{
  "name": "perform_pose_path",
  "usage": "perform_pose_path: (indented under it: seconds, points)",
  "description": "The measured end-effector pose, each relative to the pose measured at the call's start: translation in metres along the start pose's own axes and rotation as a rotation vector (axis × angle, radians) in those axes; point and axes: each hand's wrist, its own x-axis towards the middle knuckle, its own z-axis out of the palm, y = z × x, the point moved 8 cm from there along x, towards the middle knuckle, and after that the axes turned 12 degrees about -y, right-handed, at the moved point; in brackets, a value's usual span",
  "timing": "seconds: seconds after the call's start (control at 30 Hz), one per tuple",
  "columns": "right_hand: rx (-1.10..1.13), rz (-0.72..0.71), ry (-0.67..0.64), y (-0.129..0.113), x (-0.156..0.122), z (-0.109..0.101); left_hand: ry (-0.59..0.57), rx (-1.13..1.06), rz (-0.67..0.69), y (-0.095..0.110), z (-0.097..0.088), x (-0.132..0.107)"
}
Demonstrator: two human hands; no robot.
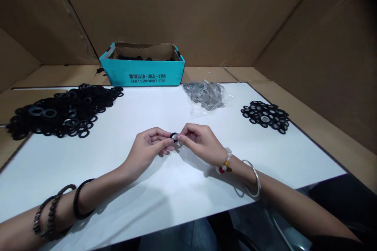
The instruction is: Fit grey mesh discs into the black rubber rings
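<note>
Over the middle of the white board, my left hand (151, 143) pinches a small black ring (173, 137) between thumb and fingertips. My right hand (200, 141) meets it from the other side, thumb and forefinger closed at the ring's opening on a small pale grey disc (175, 137). The fingertips partly cover both pieces, so how far the disc sits in the ring cannot be made out. Behind my right hand lies a clear plastic bag (206, 96) of thin grey discs. To the right is a pile of black rings with grey centres (265, 115).
A large heap of open black rings (70, 110) spreads over the board's left side. At the back stands a turquoise box (144, 72) with black pieces inside. Brown cardboard walls (191, 11) enclose the white board (141, 200) at the back and sides.
</note>
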Motion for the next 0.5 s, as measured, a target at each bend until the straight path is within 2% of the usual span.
perform_pose_path:
  seconds: [0.1,0.3,0.4,0.5]
  points:
    - [0.123,0.024,-0.036,0.003,0.001,0.001,-0.023,0.012,0.004,-0.001,0.001,0.001]
    - [0.49,0.032,-0.163,0.006,0.004,0.017,-0.102,0.096,-0.013,-0.002,0.007,0.002]
    - [0.457,0.024,-0.134,0.007,0.003,0.02,-0.13,0.147,-0.006,0.0,0.009,0.001]
    - [0.301,-0.027,-0.063,0.003,0.001,0.018,-0.138,0.171,-0.013,0.0,0.009,0.002]
